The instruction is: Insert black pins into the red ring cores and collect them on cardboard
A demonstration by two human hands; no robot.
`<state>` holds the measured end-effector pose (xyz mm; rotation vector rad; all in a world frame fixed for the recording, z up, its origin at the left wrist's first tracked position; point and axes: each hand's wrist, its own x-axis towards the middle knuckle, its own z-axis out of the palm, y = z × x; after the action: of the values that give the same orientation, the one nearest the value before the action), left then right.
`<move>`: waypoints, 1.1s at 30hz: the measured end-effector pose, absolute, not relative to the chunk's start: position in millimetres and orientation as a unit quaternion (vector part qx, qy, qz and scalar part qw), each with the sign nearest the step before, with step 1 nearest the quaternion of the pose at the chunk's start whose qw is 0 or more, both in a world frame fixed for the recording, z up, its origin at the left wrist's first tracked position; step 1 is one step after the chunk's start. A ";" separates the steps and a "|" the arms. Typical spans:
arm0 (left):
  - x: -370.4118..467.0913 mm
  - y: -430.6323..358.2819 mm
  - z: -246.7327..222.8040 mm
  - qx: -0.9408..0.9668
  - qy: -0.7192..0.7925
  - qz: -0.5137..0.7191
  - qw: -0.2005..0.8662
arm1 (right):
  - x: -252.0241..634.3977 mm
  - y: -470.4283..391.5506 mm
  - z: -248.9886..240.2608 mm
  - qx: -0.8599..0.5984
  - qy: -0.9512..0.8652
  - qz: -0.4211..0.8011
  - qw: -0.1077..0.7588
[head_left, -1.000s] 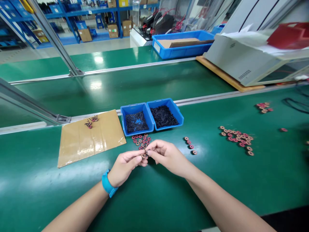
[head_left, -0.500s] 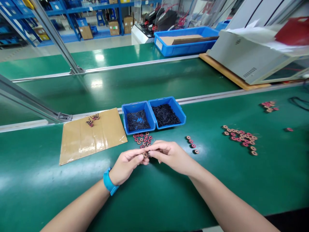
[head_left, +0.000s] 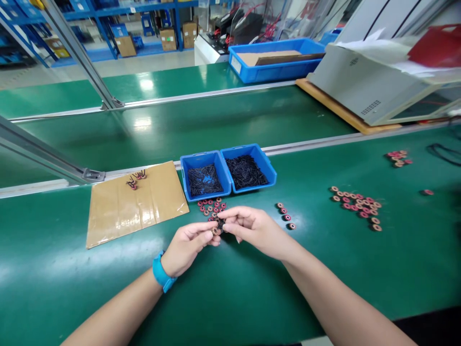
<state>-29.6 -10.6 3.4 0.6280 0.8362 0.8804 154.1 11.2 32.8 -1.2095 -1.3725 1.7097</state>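
My left hand pinches a small copper-wound ring coil between thumb and fingers, over the green bench. Against it, my right hand is closed, its thumb and index finger meeting at a small dark piece beside the coil. That piece is too small to make out clearly. Just beyond my fingertips lies a cluster of red and copper wound coils. Behind them stand two blue bins, the left bin and the right bin, both holding thin black tube-like pieces.
A brown cardboard sheet at left carries a few coils with dark leads. To the right sit a short row of coils and a larger group. A metal frame rail runs behind the bins.
My right index finger has lifted slightly from the left fingers, so more of the coil and the dark piece shows. The left hand keeps its hold; the view has shifted slightly.
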 end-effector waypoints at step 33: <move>-30.3 -6.5 3.5 0.191 0.368 0.369 0.832 | 164.2 9.1 40.1 -0.350 -0.874 0.175 0.286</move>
<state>-30.3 -6.5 3.5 0.4042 0.7801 0.7820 164.2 9.1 40.1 -0.9366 -2.3372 0.4670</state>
